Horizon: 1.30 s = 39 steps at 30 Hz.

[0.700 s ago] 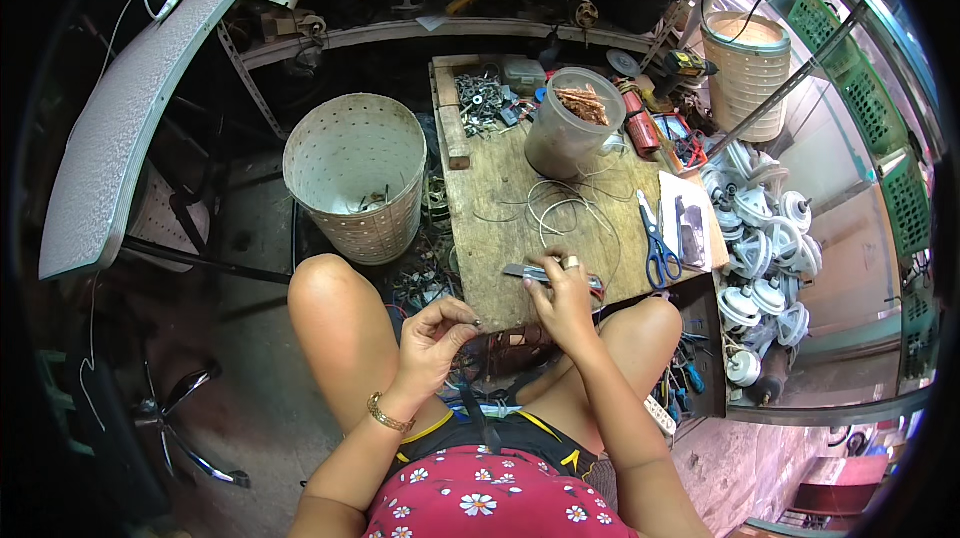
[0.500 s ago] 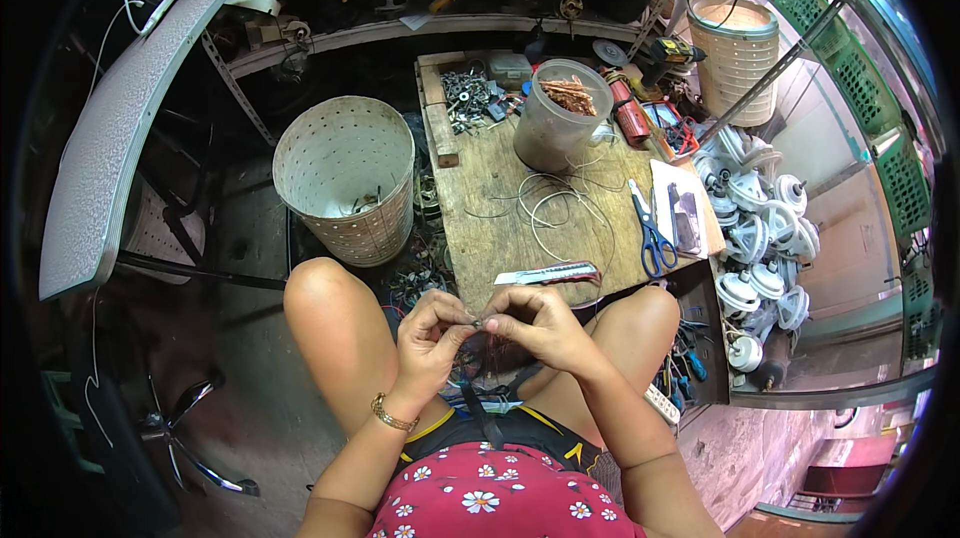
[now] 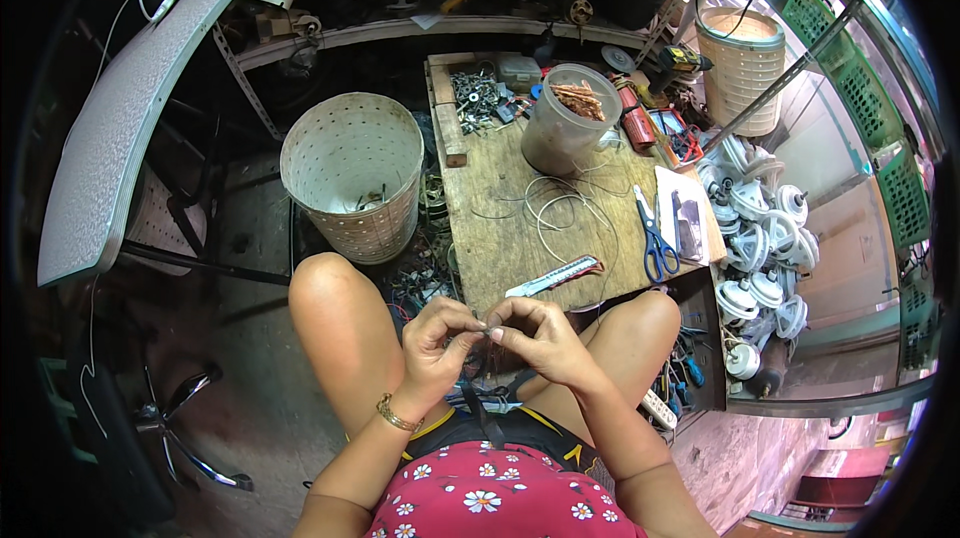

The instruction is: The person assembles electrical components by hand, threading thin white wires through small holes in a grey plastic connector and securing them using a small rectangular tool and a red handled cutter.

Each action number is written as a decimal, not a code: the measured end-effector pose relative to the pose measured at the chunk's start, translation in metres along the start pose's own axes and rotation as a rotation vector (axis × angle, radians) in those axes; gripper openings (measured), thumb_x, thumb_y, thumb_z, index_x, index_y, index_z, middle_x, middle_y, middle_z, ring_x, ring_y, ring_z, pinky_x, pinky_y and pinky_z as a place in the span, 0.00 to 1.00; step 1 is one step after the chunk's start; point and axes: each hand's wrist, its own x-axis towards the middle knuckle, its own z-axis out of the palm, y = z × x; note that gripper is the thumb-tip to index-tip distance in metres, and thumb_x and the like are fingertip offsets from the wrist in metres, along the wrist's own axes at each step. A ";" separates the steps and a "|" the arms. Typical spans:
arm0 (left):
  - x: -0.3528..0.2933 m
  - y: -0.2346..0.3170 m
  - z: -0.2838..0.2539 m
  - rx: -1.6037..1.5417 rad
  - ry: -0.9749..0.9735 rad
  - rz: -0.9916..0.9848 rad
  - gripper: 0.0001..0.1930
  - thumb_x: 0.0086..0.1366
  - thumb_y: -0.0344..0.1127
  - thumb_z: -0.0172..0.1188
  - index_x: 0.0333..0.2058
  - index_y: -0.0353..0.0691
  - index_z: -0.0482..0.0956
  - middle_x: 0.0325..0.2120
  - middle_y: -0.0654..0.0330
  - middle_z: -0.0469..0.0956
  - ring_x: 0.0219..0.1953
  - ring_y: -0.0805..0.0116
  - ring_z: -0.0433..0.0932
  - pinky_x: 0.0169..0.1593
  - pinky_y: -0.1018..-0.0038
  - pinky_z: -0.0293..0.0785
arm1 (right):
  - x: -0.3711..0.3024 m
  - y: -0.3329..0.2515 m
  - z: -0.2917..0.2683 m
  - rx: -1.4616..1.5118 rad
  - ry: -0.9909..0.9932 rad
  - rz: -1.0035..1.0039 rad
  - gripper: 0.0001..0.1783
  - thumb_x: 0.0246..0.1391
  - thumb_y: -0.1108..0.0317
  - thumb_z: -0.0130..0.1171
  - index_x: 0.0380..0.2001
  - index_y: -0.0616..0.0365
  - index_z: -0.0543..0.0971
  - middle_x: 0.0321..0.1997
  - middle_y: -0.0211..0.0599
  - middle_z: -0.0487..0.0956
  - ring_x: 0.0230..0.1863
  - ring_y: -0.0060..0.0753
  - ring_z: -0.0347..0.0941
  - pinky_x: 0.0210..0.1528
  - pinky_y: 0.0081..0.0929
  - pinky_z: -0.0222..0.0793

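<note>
Here on our wooden tabletop (image 3: 490,238) we have a utility knife (image 3: 557,276) by the front edge; scissors (image 3: 655,241); looped wire (image 3: 541,229); a tub (image 3: 552,143); heaped metal bits (image 3: 480,98).

Fisheye view downward from the head

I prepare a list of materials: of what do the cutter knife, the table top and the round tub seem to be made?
Cutter knife: probably smooth metal, from its pale grey shine; its red end may be plastic.
Table top: wood, dull and worn, with visible grain.
Round tub: likely plastic, milky, since its wall looks translucent.
</note>
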 end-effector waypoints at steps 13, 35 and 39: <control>-0.007 0.008 0.007 0.076 0.016 0.006 0.04 0.55 0.23 0.61 0.27 0.32 0.74 0.29 0.59 0.73 0.28 0.75 0.72 0.31 0.82 0.69 | -0.007 0.011 0.015 -0.040 0.189 -0.037 0.04 0.52 0.74 0.55 0.30 0.64 0.73 0.28 0.25 0.72 0.30 0.15 0.65 0.33 0.17 0.63; -0.010 0.015 0.023 0.253 0.055 0.113 0.01 0.57 0.22 0.56 0.27 0.32 0.73 0.28 0.58 0.73 0.29 0.72 0.72 0.35 0.80 0.69 | -0.013 0.006 0.012 -0.245 0.216 -0.146 0.10 0.54 0.70 0.56 0.25 0.65 0.71 0.19 0.30 0.69 0.22 0.16 0.61 0.23 0.19 0.58; -0.017 0.012 0.027 0.089 0.134 0.047 0.02 0.60 0.25 0.54 0.30 0.33 0.72 0.27 0.62 0.72 0.28 0.76 0.70 0.33 0.82 0.68 | -0.014 0.018 0.026 -0.192 0.314 -0.210 0.08 0.52 0.73 0.55 0.23 0.65 0.70 0.19 0.31 0.68 0.22 0.17 0.61 0.24 0.20 0.59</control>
